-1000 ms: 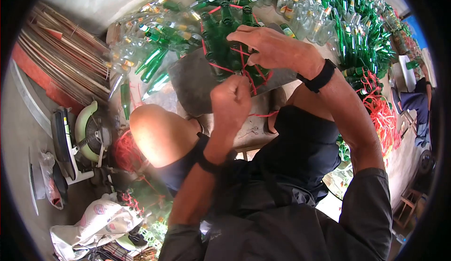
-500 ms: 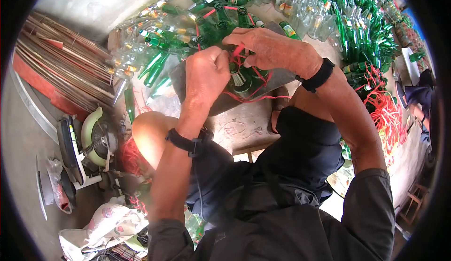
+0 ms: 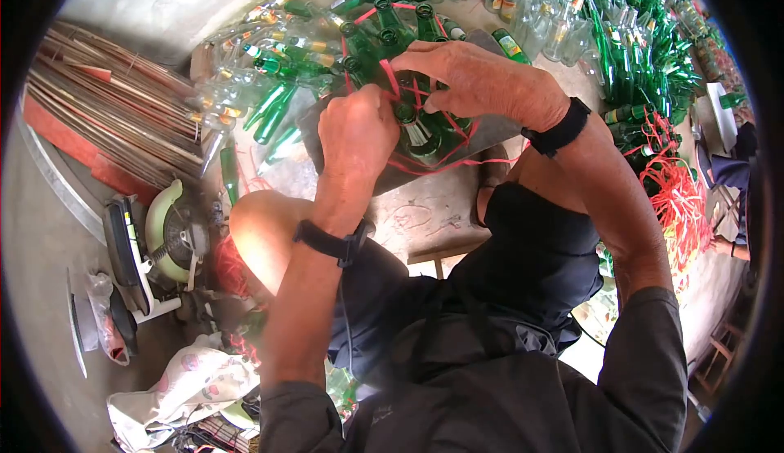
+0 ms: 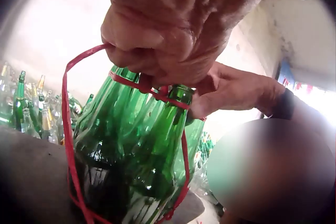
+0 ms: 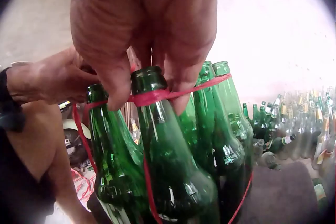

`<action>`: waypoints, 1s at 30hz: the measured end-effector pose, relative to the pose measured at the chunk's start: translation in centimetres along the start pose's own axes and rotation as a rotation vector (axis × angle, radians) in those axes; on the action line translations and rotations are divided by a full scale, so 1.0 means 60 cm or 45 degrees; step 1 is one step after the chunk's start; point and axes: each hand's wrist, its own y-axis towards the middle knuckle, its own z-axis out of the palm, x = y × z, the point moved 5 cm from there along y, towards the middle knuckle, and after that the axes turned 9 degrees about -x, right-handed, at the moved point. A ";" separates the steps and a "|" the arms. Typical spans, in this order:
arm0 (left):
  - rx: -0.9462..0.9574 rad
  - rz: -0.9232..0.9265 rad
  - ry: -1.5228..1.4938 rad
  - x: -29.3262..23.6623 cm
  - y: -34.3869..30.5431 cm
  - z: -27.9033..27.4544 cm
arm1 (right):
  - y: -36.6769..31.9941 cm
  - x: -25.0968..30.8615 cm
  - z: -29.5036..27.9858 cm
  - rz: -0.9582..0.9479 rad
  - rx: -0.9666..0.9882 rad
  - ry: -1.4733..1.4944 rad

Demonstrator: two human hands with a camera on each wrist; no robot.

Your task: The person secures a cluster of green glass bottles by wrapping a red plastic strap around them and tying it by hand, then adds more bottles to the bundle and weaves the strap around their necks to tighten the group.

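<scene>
A bundle of several green glass bottles (image 3: 420, 139) stands on a dark slab (image 5: 286, 195) in front of the person's knees. Red plastic strap (image 4: 67, 108) runs round the necks and down the sides of the bottles. The left hand (image 3: 355, 135), its fingers curled tightly, grips the strap beside the near necks; a loop of strap comes out of that fist in the left wrist view. Over the bottle tops, the right hand (image 3: 486, 82) has its thumb and fingers on either side of a strapped green bottle neck (image 5: 149, 79). Its farther fingers are partly hidden behind the necks.
Loose green and clear bottles (image 3: 563, 33) crowd the floor behind and to both sides. A heap of red strap (image 3: 678, 192) lies at the right. Long wooden strips (image 3: 106, 94) and a light-green wheeled thing (image 3: 167, 228) are at the left, above a white bag (image 3: 180, 388).
The left hand has moved up and left from the front of the bundle, drawing the red strap along, then stayed beside the necks. The right hand has kept its place over the bottle tops.
</scene>
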 end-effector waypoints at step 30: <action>-0.309 -0.906 -0.954 0.008 -0.114 0.014 | -0.001 0.004 0.004 0.042 0.040 -0.050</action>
